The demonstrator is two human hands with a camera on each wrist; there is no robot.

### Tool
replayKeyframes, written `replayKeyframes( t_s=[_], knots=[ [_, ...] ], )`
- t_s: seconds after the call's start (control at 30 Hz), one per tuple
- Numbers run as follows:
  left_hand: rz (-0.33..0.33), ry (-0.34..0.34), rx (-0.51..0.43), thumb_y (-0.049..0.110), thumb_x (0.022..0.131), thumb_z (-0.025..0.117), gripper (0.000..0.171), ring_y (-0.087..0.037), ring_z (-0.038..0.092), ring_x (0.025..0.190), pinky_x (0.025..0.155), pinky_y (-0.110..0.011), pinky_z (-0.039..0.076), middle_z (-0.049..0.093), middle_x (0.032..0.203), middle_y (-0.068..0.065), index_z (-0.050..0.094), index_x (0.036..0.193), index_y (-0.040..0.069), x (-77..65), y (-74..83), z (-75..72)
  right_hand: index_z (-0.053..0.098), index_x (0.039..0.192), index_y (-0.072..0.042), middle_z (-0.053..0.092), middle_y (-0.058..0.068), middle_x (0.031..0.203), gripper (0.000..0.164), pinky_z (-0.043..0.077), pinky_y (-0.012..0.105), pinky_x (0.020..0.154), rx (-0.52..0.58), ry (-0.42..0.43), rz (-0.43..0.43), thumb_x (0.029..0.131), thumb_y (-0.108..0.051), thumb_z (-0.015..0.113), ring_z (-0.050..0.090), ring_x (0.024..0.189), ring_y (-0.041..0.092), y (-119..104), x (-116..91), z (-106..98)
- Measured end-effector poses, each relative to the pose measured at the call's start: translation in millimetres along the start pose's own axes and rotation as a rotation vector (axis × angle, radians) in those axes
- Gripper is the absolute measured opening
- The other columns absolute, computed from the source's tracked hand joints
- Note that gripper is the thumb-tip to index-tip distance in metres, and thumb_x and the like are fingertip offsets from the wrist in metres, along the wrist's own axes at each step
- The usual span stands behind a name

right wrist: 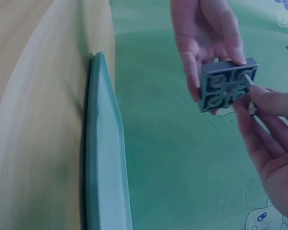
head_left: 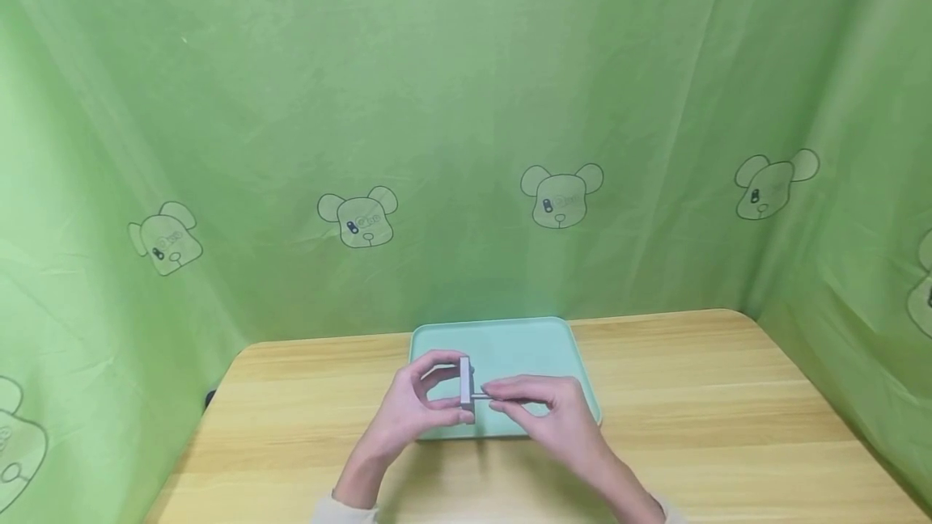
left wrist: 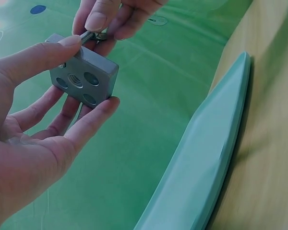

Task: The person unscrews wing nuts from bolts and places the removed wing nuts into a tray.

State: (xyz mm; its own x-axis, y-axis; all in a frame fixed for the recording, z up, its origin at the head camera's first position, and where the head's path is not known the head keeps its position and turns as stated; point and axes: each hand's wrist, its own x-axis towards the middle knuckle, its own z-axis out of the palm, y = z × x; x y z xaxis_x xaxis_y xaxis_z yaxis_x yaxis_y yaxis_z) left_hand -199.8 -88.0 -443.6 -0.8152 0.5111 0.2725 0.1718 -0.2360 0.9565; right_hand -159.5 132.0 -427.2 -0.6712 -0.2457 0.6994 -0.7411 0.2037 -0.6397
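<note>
My left hand (head_left: 408, 404) grips a grey square block (left wrist: 82, 76) by its edges, thumb on one side and fingers opposite. Several round holes pass through the block, and a threaded one sits at its centre. In the right wrist view the block's other face (right wrist: 229, 87) has recessed, ribbed pockets. My right hand (head_left: 559, 411) pinches a thin threaded bolt (right wrist: 248, 79) between thumb and fingers. The bolt's tip is at a corner hole of that ribbed face. Another bit of shiny metal (right wrist: 252, 109) shows below the right thumb. Both hands are held up over the tray's near part.
A mint-green tray (head_left: 510, 338) with a low rim lies on the light wooden table (head_left: 692, 395). Green cloth (head_left: 466, 103) printed with bear heads hangs behind the table and along both sides.
</note>
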Motion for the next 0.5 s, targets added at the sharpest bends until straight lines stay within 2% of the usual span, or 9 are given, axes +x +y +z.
replayKeyframes(
  t_s=[0.1, 0.2, 0.33, 0.5],
  knots=[
    [-0.007, -0.003, -0.030, -0.007, 0.070, 0.078, 0.066, -0.036, 0.044, 0.125, 0.096, -0.047, 0.050, 0.045, 0.132, -0.018, 0.049, 0.128, -0.001, -0.2, 0.6, -1.0, 0.074, 0.096, -0.005, 0.072, 0.012, 0.092, 0.036, 0.059, 0.026, 0.077, -0.047, 0.041, -0.186, 0.066, 0.014, 0.077, 0.070, 0.083, 0.025, -8.4, 5.7, 1.1],
    [-0.010, -0.006, -0.047, -0.009, 0.070, 0.077, 0.066, -0.038, 0.044, 0.124, 0.096, -0.048, 0.050, 0.045, 0.132, -0.019, 0.048, 0.129, -0.002, -0.2, 0.4, -1.9, 0.074, 0.097, -0.003, 0.071, 0.017, 0.092, 0.043, 0.058, 0.027, 0.078, -0.069, 0.061, -0.301, 0.061, 0.019, 0.075, 0.070, 0.082, 0.029, -15.8, 10.3, 1.7],
    [-0.012, -0.012, -0.068, -0.010, 0.071, 0.076, 0.065, -0.039, 0.044, 0.124, 0.096, -0.050, 0.050, 0.043, 0.133, -0.023, 0.048, 0.129, -0.003, -0.2, 0.2, -2.6, 0.073, 0.098, 0.000, 0.070, 0.018, 0.095, 0.041, 0.058, 0.029, 0.079, -0.091, 0.071, -0.388, 0.063, 0.019, 0.073, 0.069, 0.083, 0.031, -18.0, 12.2, 2.5],
    [-0.012, -0.014, -0.075, -0.010, 0.071, 0.076, 0.065, -0.040, 0.044, 0.123, 0.096, -0.051, 0.050, 0.041, 0.133, -0.025, 0.048, 0.129, -0.003, -0.4, 0.5, -2.8, 0.072, 0.099, 0.002, 0.070, 0.018, 0.097, 0.035, 0.059, 0.030, 0.080, -0.084, 0.075, -0.425, 0.067, 0.018, 0.072, 0.069, 0.084, 0.032, -15.2, 11.8, 3.2]
  ],
)
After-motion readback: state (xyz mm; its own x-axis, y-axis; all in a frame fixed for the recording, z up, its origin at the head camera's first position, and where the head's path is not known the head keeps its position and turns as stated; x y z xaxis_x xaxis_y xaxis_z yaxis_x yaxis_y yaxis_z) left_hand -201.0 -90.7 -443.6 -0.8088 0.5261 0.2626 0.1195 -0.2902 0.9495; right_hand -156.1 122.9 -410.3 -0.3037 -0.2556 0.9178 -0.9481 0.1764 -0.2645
